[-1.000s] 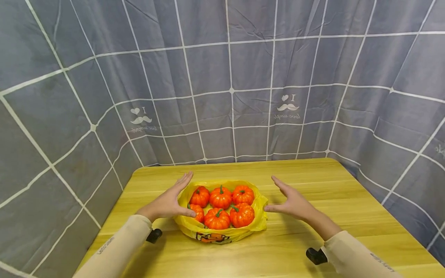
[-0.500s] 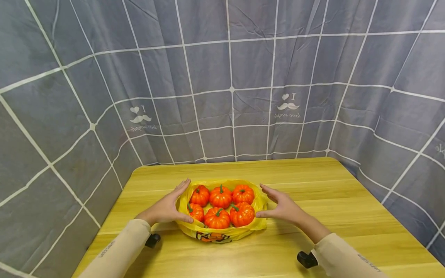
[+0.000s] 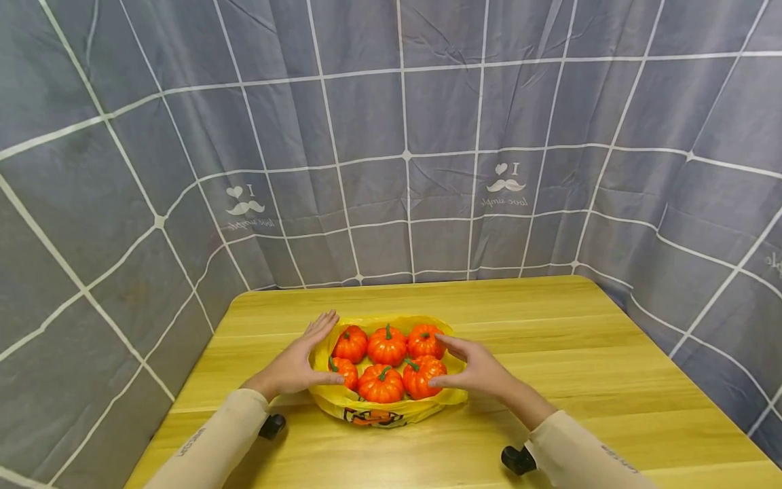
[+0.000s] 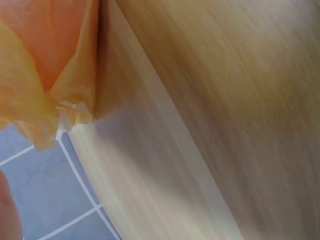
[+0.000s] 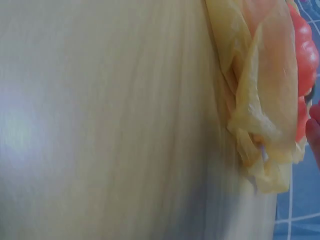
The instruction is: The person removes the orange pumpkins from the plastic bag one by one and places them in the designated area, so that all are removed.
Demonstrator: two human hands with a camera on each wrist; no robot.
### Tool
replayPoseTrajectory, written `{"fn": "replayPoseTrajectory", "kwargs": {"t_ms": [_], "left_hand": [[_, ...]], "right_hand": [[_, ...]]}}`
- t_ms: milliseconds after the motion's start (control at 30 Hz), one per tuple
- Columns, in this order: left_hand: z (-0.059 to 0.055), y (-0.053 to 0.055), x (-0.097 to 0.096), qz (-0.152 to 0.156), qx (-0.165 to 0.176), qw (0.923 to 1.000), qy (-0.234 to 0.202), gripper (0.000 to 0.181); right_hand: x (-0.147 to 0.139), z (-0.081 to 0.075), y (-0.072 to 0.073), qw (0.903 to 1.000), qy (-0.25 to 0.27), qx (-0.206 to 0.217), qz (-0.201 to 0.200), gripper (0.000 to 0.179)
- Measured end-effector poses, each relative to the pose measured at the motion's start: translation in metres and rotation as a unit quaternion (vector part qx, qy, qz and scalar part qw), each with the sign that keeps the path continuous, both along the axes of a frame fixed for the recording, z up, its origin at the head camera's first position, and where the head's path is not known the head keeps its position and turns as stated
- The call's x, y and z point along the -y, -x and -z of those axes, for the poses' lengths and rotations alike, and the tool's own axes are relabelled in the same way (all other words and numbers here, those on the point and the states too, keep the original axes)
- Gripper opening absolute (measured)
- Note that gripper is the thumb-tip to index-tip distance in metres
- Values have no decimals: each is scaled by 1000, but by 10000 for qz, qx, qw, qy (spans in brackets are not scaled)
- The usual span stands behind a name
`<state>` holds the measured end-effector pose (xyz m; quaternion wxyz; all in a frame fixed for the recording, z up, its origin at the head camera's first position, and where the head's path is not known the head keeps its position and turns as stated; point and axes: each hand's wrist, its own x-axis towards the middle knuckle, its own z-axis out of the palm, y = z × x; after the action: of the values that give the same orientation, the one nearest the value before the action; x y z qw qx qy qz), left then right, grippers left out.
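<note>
A yellow plastic bag lies wide open on the wooden table, with a dark and orange print on its front. Several small orange pumpkins with green stems, among them a front middle pumpkin, sit inside in two rows. At the bag's left rim is my left hand, fingers extended and thumb over the near left edge. My right hand reaches over the right rim, its fingertips overlapping the back right pumpkin and its thumb the front right pumpkin. The right wrist view shows the bag's crumpled side.
The wooden table extends around the bag. Grey curtains with white grid lines stand behind the table and along both sides. A black wrist mount sits under the right sleeve, and another black mount under the left.
My right hand has moved left, from beside the bag to over its right rim and the pumpkins there. The left hand has barely shifted. The bag and pumpkins stay in place.
</note>
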<state>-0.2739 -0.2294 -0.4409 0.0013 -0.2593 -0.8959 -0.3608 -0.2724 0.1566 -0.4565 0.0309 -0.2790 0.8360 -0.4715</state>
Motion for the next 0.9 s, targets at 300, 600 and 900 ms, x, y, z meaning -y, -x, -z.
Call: {"fn": "replayPoseTrajectory", "kwargs": {"t_ms": [300,600,900], "left_hand": [[5,-2,5,45,30,9990,450,119],[9,0,7,52,189,9983,558,129],[9,-1,7,28,292,9977,605,129]], "right_hand": [[9,8,-4,9997,70,219,-85,84],[8,18,-2,9995,226,139,-145,81],[10,21,-6,9990,411,173,51,77]]}}
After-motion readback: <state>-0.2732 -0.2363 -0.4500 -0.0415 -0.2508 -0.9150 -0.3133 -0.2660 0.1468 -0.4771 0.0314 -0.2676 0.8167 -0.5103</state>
